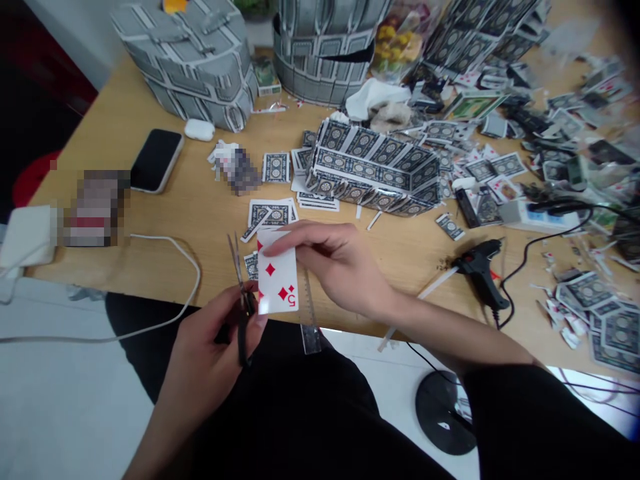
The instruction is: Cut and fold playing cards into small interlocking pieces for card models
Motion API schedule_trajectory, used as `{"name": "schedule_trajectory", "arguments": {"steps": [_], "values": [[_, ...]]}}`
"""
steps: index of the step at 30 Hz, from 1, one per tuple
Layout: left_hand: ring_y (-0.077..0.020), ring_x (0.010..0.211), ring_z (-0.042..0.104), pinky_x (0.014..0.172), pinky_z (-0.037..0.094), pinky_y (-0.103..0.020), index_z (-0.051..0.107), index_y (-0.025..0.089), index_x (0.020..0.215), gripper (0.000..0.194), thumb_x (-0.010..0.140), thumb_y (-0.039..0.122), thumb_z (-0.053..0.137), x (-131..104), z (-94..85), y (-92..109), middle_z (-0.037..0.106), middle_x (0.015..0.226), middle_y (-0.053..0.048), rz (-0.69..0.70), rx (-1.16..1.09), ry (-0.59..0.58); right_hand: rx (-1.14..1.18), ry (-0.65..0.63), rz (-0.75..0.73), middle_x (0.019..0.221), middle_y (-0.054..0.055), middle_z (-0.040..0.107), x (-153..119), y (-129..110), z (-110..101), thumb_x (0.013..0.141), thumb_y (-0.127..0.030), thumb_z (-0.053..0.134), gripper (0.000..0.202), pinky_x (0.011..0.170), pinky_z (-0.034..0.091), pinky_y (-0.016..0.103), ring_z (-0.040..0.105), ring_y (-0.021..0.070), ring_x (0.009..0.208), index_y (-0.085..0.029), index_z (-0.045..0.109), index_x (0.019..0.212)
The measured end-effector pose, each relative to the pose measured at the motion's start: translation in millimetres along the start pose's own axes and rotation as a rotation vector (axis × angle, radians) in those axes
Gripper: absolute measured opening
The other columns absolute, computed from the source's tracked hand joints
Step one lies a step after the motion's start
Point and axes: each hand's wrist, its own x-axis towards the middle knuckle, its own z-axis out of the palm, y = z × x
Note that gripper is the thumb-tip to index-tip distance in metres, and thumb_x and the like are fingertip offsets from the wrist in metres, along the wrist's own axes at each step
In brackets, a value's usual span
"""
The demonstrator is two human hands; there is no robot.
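My left hand (215,340) is closed around a pair of scissors (244,303) with dark handles, the blades pointing up and slightly apart. Held by its top edge in my right hand (345,263) is a five of diamonds playing card (278,283), face up, just right of the scissors. Red diamonds are cut off at the card's left edge. Under the card lies a clear ruler (311,339), sticking out over the table's front edge. Just beyond my hands are patterned cards (270,210) and narrow card strips. Farther back stands an open box made of cards (373,170).
A black glue gun (483,270) with its cord lies to the right, near a power strip (540,217). Card piles and scraps cover the right side. Large card-built containers (195,67) stand at the back. A phone (157,160) and white cable (193,267) lie left.
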Motion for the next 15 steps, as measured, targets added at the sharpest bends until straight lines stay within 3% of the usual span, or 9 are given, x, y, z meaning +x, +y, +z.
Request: {"name": "schedule_trajectory", "arguments": {"steps": [3,7,12,15], "values": [[-0.0166,0.072,0.071,0.060,0.052,-0.025,0.075,0.024,0.124,0.032,0.097,0.040,0.070,-3.0,-1.6,0.9,0.078,0.087,-0.001,-0.004,0.043,0.021,-0.008,0.016,0.001,0.115,0.003,0.083,-1.4,-3.8,2.3,0.098,-0.013,0.060,0.028,0.103,0.060,0.038,0.076,0.0213,0.113,-0.025,0.086,0.096],[-0.0152,0.069,0.067,0.062,0.050,-0.026,0.074,0.025,0.128,0.033,0.099,0.041,0.068,-7.7,-1.2,3.6,0.076,0.086,0.001,0.039,0.184,0.086,0.084,0.084,0.034,0.112,0.005,0.082,-4.1,-1.5,10.4,0.094,-0.025,0.078,0.004,0.086,0.063,0.034,0.077,0.0195,0.097,-0.023,0.080,0.097],[-0.0174,0.075,0.066,0.071,0.053,-0.030,0.071,0.021,0.129,0.032,0.101,0.035,0.065,-9.7,5.4,4.0,0.071,0.089,-0.001,0.203,0.409,0.129,0.148,0.135,0.095,0.098,0.001,0.078,-5.4,1.0,15.5,0.080,-0.036,0.095,0.040,0.069,0.061,0.029,0.071,0.0150,0.077,-0.025,0.068,0.107],[-0.0208,0.089,0.071,0.083,0.055,-0.033,0.069,0.018,0.131,0.032,0.103,0.033,0.064,-8.3,8.9,4.0,0.074,0.098,-0.005,0.263,0.500,0.173,0.159,0.116,0.109,0.099,0.002,0.079,-5.6,-1.8,15.9,0.081,-0.038,0.094,0.041,0.073,0.063,0.032,0.074,0.0166,0.080,-0.025,0.070,0.111]]}}
